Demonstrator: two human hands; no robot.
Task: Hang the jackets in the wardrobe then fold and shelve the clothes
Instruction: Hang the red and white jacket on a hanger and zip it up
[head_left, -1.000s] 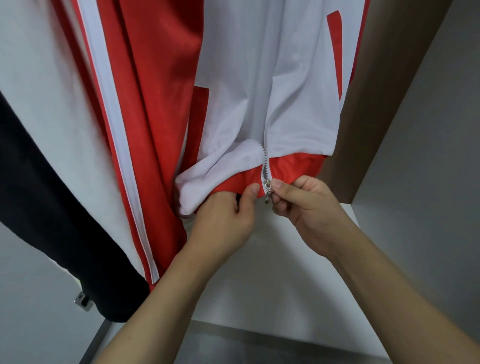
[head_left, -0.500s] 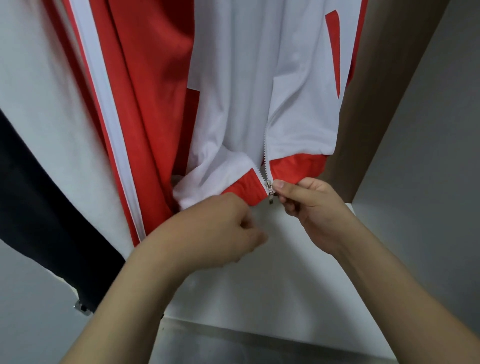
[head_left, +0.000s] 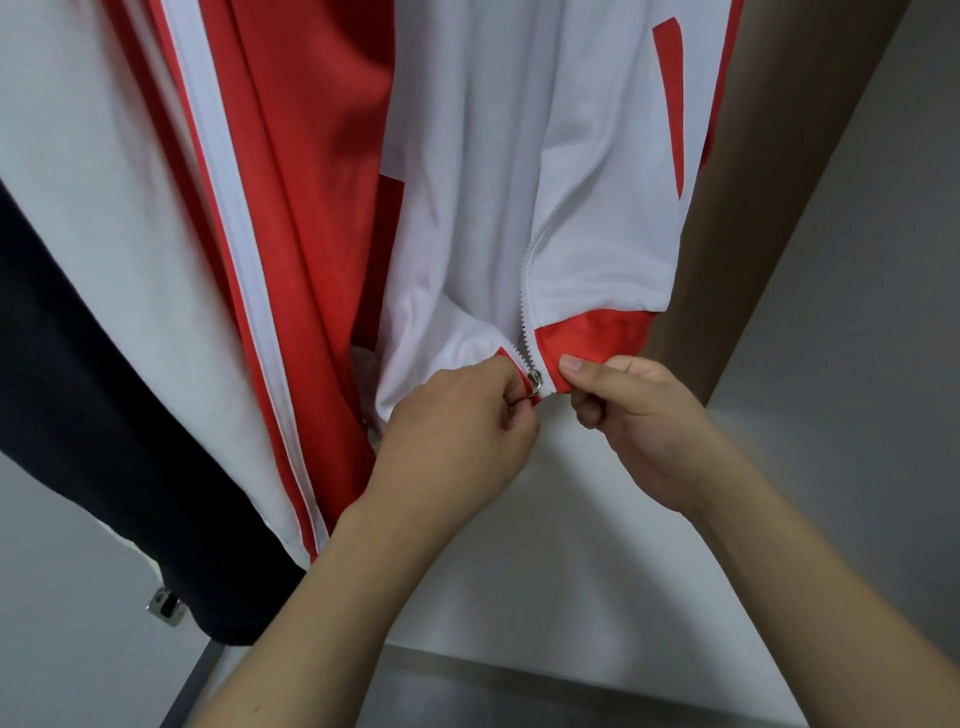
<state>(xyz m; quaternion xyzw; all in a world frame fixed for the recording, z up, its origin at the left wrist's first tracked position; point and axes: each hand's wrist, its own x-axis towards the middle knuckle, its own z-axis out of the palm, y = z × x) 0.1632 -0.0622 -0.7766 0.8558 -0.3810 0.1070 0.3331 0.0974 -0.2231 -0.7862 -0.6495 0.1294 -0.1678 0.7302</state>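
A white jacket with red trim (head_left: 587, 171) hangs in the wardrobe, its front facing me. Its zipper (head_left: 525, 306) runs down the middle to a metal slider (head_left: 534, 378) at the red hem. My left hand (head_left: 457, 431) pinches the slider's pull from the left. My right hand (head_left: 631, 410) grips the red hem (head_left: 597, 335) just right of the zipper. The jacket's red sleeve with a white stripe (head_left: 291, 208) hangs to the left.
A dark garment (head_left: 93, 415) hangs at the far left. A white shelf board (head_left: 571, 571) lies below the jacket. The brown wardrobe side panel (head_left: 779, 182) stands to the right, a grey wall beyond it. A metal hinge (head_left: 165, 608) sits at lower left.
My left hand let go of the left hem, dropped away, then came back up to pinch the zipper slider. My right hand shifted from the slider to the red hem beside it.
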